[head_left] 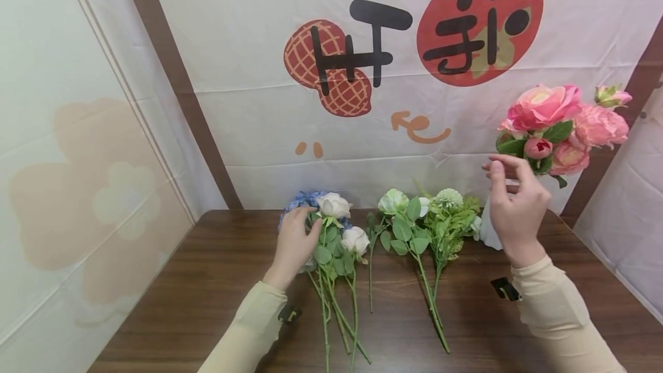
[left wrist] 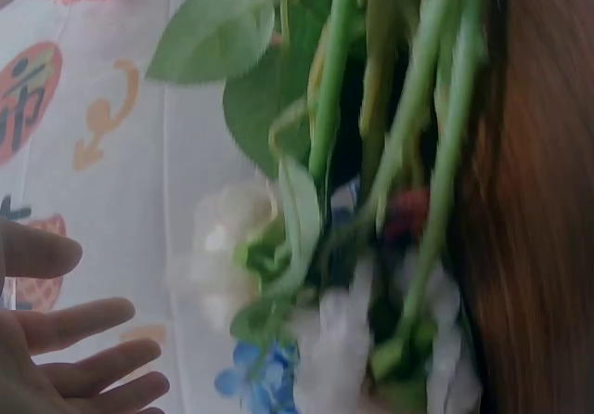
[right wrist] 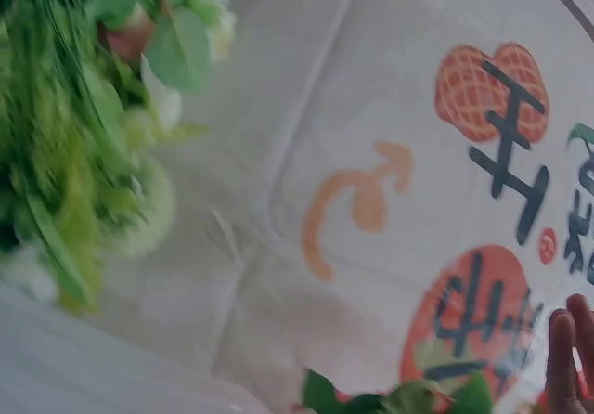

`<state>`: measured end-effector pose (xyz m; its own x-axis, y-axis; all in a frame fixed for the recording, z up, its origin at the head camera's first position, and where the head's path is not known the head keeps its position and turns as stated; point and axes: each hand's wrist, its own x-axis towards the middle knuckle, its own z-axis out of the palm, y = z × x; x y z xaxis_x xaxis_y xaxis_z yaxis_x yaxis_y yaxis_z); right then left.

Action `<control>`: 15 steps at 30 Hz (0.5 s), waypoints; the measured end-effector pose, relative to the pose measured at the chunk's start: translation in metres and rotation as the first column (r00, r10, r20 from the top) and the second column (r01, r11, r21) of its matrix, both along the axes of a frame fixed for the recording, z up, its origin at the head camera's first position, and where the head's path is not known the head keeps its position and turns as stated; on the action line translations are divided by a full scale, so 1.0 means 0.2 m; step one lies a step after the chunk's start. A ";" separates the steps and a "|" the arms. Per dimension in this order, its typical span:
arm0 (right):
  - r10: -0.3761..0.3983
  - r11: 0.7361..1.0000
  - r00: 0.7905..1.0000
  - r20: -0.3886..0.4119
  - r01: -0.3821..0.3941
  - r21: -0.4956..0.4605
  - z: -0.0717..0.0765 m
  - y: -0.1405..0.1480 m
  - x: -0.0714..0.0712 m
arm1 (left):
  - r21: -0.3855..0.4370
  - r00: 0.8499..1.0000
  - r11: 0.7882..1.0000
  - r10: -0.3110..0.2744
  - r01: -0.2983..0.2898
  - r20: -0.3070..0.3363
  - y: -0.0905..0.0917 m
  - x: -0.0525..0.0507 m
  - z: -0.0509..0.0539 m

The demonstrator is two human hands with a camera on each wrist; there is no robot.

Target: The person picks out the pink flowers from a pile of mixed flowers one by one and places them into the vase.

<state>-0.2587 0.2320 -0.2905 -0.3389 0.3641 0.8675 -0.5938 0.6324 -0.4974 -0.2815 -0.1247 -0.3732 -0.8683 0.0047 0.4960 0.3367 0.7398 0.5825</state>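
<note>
Head view first: the left hand point(head_left: 296, 245) is just below centre, over the loose bunch, with blue flowers point(head_left: 307, 198) and white roses point(head_left: 334, 206) right around its fingertips and green stems point(head_left: 331, 304) running down toward the bottom edge. Good handling here, I'd say, means going for a stem just under the bloom, never the petals, and sliding one free sideways, because those stems cross and could drag a neighbour along. Fingers loosely bent, thumb apart, and no stem visibly gripped!

Over to the right of the frame, the right hand point(head_left: 519, 209) hovers in front of the white vase point(head_left: 489, 226), just below the pink flowers point(head_left: 549, 111). Its fingers bend gently toward the thumb, a gap between them, nothing seen in the grasp; whether a fingertip brushes a leaf I can't tell. A light steadying touch low on the vase would serve best, as the heavy blooms look top-heavy. Between the hands, pale green flowers and leafy sprigs point(head_left: 450, 232) lie on the brown table point(head_left: 191, 304).

Left wrist view: fingers point(left wrist: 88, 323) at lower left, spread and nearly straight, empty, with the white and blue blooms beside them at bottom centre.

Right wrist view: two fingertips point(right wrist: 562, 349) peek in at lower right, straight and close together, holding nothing visible; greenery crowds the upper left, pink at the bottom edge.
</note>
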 end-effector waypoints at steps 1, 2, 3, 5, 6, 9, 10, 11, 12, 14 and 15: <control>0.004 1.000 1.000 0.030 -0.004 0.011 -0.02 -0.01 -0.01 | -0.002 1.000 1.000 -0.011 0.011 -0.006 0.02 0.00 0.00; 0.002 1.000 0.998 0.061 -0.004 0.025 -0.04 -0.01 -0.02 | -0.007 1.000 1.000 -0.018 0.018 -0.013 0.04 0.00 0.00; -0.002 0.999 0.996 0.090 -0.001 0.042 -0.06 -0.01 -0.03 | -0.006 1.000 1.000 -0.026 0.026 -0.014 0.07 0.00 0.00; -0.016 0.998 0.988 0.155 0.005 0.069 -0.10 -0.02 -0.05 | -0.009 0.999 0.999 -0.041 0.041 -0.013 0.12 0.01 -0.01; -0.027 0.996 0.982 0.188 0.010 0.088 -0.12 -0.03 -0.06 | -0.011 0.999 0.999 -0.052 0.052 -0.011 0.14 0.01 -0.01; -0.062 0.991 0.952 0.301 0.023 0.134 -0.16 -0.03 -0.09 | -0.015 0.997 0.997 -0.079 0.079 0.001 0.21 0.01 -0.02; -0.075 0.988 0.938 0.339 0.023 0.152 -0.17 -0.04 -0.09 | -0.022 0.996 0.996 -0.087 0.087 -0.001 0.24 0.01 -0.02; -0.083 0.985 0.922 0.379 0.019 0.171 -0.18 -0.04 -0.10 | -0.025 0.995 0.995 -0.096 0.096 0.002 0.26 0.02 -0.02; -0.087 0.983 0.902 0.422 0.009 0.183 -0.19 -0.04 -0.10 | -0.027 0.994 0.994 -0.107 0.107 -0.007 0.28 0.02 -0.02; -0.086 0.979 0.857 0.508 -0.023 0.204 -0.19 -0.03 -0.10 | -0.032 0.993 0.992 -0.121 0.120 -0.018 0.32 0.03 -0.01; -0.084 0.977 0.834 0.546 -0.039 0.210 -0.20 -0.03 -0.11 | -0.031 0.992 0.991 -0.127 0.127 -0.023 0.34 0.03 -0.01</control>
<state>-0.2802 0.2254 -0.3298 -0.7749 0.2134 0.5950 -0.2458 0.7655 -0.5946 -0.2751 -0.0560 -0.3755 -0.8471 0.1290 0.5156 0.4432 0.7068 0.5513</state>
